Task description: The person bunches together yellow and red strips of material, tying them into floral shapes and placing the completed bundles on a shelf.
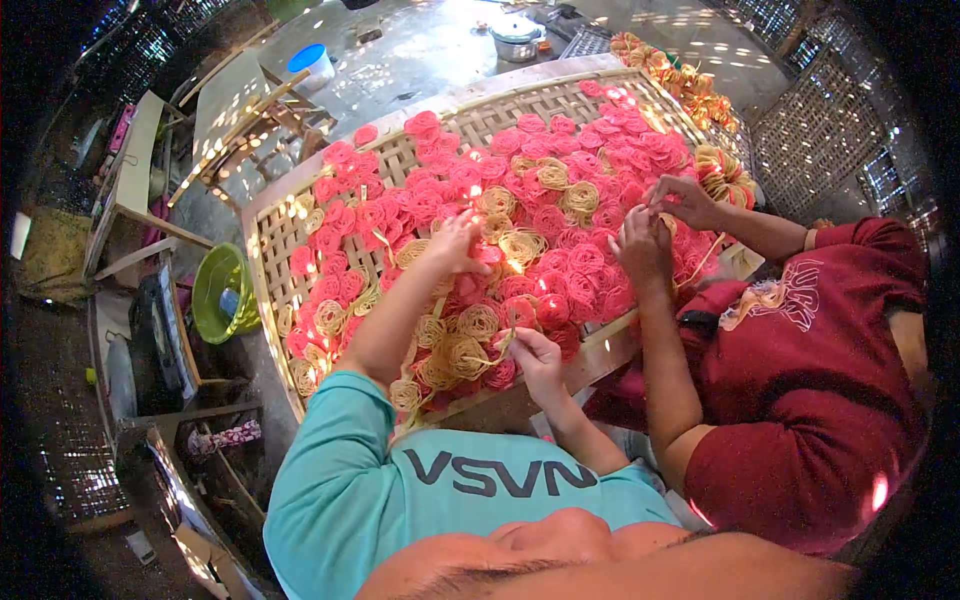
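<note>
Many pink coiled-fibre rosettes (585, 259) and some straw-coloured rosettes (523, 246) lie in a layer on a woven bamboo rack (279, 238). My left hand (457, 244) reaches over the middle of the pile, its fingers bent among pink rosettes; whether it grips one cannot be told. Nearer my body, my right hand (534, 356) pinches a thin pale fibre strip (491, 362) between thumb and fingers. That strip runs left to a straw-coloured rosette (466, 355) at the rack's near edge.
A co-worker in a dark red shirt (810, 337) works close at my right, both hands over the rack. A green basin (223, 294) stands left on the floor. Beyond the rack are a lidded pot (516, 39) and a blue-lidded bucket (311, 66). Red-and-straw bundles (721, 174) lie at the far right.
</note>
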{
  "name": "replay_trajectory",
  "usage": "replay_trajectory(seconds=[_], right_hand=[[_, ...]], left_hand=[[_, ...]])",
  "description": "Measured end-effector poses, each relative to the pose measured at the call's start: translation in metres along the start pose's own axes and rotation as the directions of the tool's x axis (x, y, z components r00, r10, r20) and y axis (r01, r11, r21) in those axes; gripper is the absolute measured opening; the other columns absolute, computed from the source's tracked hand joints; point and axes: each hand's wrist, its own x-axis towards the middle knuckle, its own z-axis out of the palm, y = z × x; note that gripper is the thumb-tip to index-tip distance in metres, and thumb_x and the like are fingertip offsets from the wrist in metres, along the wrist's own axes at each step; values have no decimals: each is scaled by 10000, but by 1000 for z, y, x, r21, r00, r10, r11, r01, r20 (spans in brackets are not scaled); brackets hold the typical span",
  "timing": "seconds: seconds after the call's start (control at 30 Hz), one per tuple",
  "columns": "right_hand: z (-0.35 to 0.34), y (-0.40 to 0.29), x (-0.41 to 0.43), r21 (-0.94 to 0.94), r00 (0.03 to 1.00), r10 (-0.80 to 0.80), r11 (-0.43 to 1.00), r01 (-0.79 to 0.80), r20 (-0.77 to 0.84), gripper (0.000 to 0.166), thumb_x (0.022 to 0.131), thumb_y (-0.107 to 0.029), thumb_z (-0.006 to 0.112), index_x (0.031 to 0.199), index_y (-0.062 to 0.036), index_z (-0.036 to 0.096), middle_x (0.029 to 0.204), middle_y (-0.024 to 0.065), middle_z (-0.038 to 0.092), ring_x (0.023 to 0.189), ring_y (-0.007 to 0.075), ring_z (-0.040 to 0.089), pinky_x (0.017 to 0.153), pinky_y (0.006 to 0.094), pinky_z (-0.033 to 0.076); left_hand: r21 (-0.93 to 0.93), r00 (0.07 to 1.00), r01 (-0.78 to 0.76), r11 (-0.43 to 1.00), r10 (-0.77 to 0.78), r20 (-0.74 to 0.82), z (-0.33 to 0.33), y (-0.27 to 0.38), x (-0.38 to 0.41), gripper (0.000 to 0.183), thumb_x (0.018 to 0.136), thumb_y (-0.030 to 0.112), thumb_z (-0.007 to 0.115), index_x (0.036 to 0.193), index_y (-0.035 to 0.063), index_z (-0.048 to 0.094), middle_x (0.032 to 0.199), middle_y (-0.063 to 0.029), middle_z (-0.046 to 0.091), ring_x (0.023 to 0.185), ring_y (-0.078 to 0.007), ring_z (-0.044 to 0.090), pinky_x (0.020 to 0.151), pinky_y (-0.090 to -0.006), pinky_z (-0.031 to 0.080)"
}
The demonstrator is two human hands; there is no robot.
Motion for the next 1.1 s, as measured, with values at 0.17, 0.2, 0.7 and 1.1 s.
replay_trajectory(seconds=[0.17,0.2,0.7,1.1], right_hand=[[6,10,1,-45,1000,8,999,-7,16,153,823,-32,521,953,32,572,833,32,603,767,86,555,694,207,445],[8,11,2,-43,1000,8,999,-7,15,156,819,-35,530,953,32,574,831,28,603,763,83,555,690,206,448],[9,20,16,-45,999,39,998,-39,19,171,818,-39,528,964,41,567,856,47,602,782,95,556,714,215,446],[1,11,16,-5,997,75,997,-75,-8,176,830,-36,500,972,53,553,861,78,600,802,134,573,750,252,464]], left_hand=[[-454,968,-160,877,49,-245,5,-69,-40,908,570,301,769,1301,63,286,1288,-153,338,1116,-259,406,924,-348,368],[-664,980,-124,737,-14,-198,-1,-80,-50,894,578,277,768,1300,57,288,1269,-143,358,1057,-245,454,887,-335,401],[-121,957,-16,992,-20,-290,4,30,14,511,725,289,595,1187,121,455,1284,-91,374,1214,-269,305,994,-419,252],[-142,987,-159,977,153,-48,15,41,32,380,670,284,653,1007,126,574,1072,-63,521,1080,-251,425,885,-433,350]])
